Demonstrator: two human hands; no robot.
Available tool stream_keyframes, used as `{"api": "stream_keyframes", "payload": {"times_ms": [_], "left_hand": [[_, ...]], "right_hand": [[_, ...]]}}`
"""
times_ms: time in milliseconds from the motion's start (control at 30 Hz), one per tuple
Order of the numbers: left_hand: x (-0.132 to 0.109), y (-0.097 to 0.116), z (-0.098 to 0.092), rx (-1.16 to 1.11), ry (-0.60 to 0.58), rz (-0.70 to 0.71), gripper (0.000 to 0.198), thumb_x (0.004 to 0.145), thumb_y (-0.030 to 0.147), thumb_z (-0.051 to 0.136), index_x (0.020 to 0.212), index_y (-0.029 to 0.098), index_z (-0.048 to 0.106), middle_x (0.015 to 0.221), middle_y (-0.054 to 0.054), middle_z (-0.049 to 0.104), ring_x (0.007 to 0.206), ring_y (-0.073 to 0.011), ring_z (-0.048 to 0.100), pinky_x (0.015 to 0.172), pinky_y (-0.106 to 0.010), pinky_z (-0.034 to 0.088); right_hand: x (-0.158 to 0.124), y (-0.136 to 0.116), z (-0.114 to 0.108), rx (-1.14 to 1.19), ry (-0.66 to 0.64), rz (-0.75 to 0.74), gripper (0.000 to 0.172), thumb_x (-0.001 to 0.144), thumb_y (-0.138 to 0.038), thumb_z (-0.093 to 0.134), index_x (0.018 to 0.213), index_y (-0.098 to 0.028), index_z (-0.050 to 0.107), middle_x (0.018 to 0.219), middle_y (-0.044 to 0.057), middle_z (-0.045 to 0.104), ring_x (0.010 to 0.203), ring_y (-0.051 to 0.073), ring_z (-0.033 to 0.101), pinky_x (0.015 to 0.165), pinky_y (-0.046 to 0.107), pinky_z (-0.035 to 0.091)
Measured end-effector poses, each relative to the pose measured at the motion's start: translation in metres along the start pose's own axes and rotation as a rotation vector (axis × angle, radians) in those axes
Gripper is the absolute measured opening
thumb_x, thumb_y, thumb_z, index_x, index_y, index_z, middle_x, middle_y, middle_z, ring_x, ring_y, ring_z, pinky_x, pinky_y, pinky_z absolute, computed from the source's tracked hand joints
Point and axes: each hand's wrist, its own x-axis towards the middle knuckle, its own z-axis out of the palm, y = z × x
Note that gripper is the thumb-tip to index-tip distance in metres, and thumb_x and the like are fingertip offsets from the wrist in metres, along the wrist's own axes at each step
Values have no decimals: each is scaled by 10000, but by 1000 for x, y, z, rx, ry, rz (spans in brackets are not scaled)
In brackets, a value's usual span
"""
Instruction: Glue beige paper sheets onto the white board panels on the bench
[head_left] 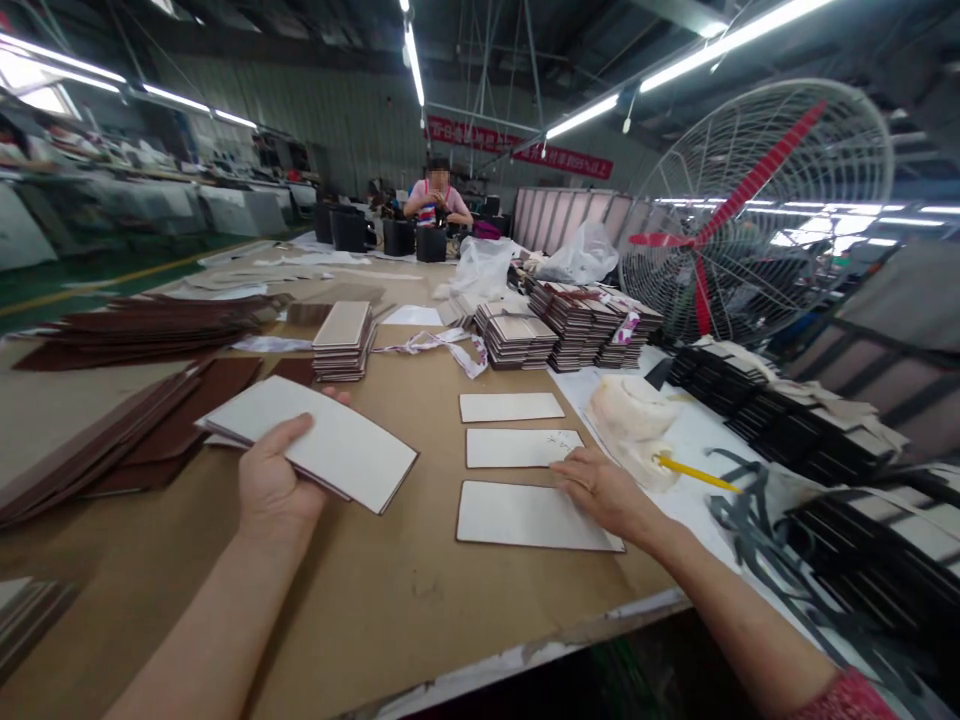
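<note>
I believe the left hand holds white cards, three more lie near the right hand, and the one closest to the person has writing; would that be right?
Not quite: the head view shows the writing on the middle card, not the closest card. The left hand does hold white cards, with three more near the right hand.

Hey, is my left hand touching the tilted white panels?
Touching. The head view shows the left hand gripping the tilted white panels, thumb across the top one.
</note>
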Motion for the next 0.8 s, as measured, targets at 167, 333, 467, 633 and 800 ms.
{"api": "stream_keyframes", "payload": {"times_ms": [167,333,467,633,800], "left_hand": [[-14,-16,-1,91,-128,-165,486,692,142,572,1173,84,604,1077,-167,717,1054,-351,664,942,-566,522],[-34,-22,2,321,-207,-329,479,711,126,592,1190,128,623,1024,-135,741,985,-311,699,838,-475,598],[-59,-21,6,459,-159,-365,477,693,105,690,1168,123,649,997,-141,748,900,-321,720,763,-464,622],[-92,-22,8,444,19,-342,361,664,53,708,1016,131,702,853,-77,763,683,-245,729,681,-379,639],[-110,-15,-4,425,93,-371,342,665,52,711,995,140,696,833,-63,763,660,-240,726,679,-365,639]], "right_hand": [[-33,-29,37,-83,-61,-72,458,991,-432,451,1381,-209,540,1435,119,492,1315,276,435,1118,465,327],[-41,-23,42,-75,-94,-66,475,1019,-448,368,1432,-237,473,1525,75,404,1403,263,342,1176,484,225],[-31,-9,37,-73,-73,-127,463,1027,-420,352,1419,-212,486,1504,94,432,1400,246,349,1176,461,225],[-16,-1,40,-88,-13,-222,443,1004,-402,416,1382,-198,525,1443,108,496,1356,246,391,1151,439,259],[-15,9,34,-139,-40,-172,490,976,-493,443,1406,-268,505,1517,82,410,1432,321,237,1136,542,217]]}}
